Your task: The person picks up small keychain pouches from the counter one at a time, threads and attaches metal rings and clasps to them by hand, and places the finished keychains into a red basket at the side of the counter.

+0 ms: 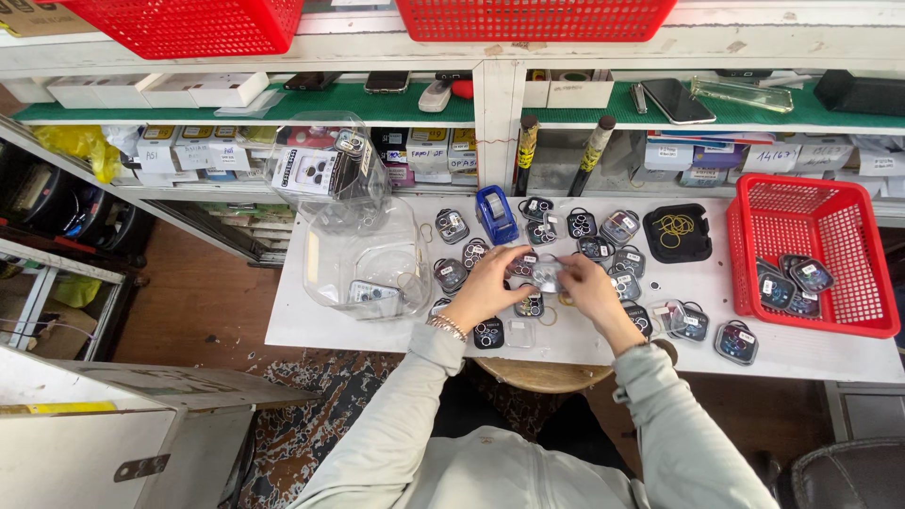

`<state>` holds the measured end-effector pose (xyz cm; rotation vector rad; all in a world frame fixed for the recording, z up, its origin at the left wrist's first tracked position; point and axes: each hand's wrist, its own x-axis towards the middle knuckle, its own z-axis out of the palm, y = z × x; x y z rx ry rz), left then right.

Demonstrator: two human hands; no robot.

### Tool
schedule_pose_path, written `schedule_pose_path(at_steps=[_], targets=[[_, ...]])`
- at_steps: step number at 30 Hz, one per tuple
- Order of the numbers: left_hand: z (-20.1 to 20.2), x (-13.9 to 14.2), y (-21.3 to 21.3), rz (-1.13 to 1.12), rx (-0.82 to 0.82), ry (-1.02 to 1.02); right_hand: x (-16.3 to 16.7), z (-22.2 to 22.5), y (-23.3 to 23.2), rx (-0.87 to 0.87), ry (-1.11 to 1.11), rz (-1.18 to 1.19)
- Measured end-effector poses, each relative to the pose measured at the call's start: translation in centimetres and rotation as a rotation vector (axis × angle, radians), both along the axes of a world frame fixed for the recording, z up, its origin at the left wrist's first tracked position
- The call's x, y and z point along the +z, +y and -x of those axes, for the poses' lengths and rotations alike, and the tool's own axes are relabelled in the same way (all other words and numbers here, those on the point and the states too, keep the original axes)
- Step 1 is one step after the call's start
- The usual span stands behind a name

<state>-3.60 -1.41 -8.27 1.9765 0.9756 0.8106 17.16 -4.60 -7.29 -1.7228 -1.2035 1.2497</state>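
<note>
My left hand (487, 287) and my right hand (589, 287) meet over the middle of the white table (311, 325). Together they hold a small clear plastic case (547, 275) between their fingertips. A beaded bracelet (447, 326) circles my left wrist. Around the hands lie several small clear cases with dark round lens pieces (594, 247) inside. One such case (489, 333) sits just below my left hand.
A red basket (848, 212) at the right holds a few cases. A black tray (676, 233) carries rubber bands. A blue tape dispenser (495, 213) stands at the back. Clear plastic bins (363, 254) sit at the left. Shelves with boxes and phones rise behind.
</note>
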Motion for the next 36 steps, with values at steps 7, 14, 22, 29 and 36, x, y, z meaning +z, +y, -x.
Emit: schedule_pose_path(at_steps=[7,14,22,29,36], targets=[[2.7,-1.3,-0.6,0.087,0.042,0.33,-2.0,-2.2,-4.1,0.064,-0.536,0.006],[4.0,-1.4,-3.6,-0.213,-0.161,0.756,-0.3,0.9,-5.6,0.178,-0.784,-0.204],[5.0,-3.0,-4.0,-0.339,-0.116,0.734,-2.9,8.1,-6.3,0.533,-0.839,-0.411],[5.7,-2.7,-4.1,-0.27,-0.108,0.685,-3.2,7.7,-7.0,0.473,-0.703,-0.359],[4.1,0.3,-3.1,-0.126,-0.05,0.51,-1.0,3.9,-6.4,0.288,-0.613,-0.266]])
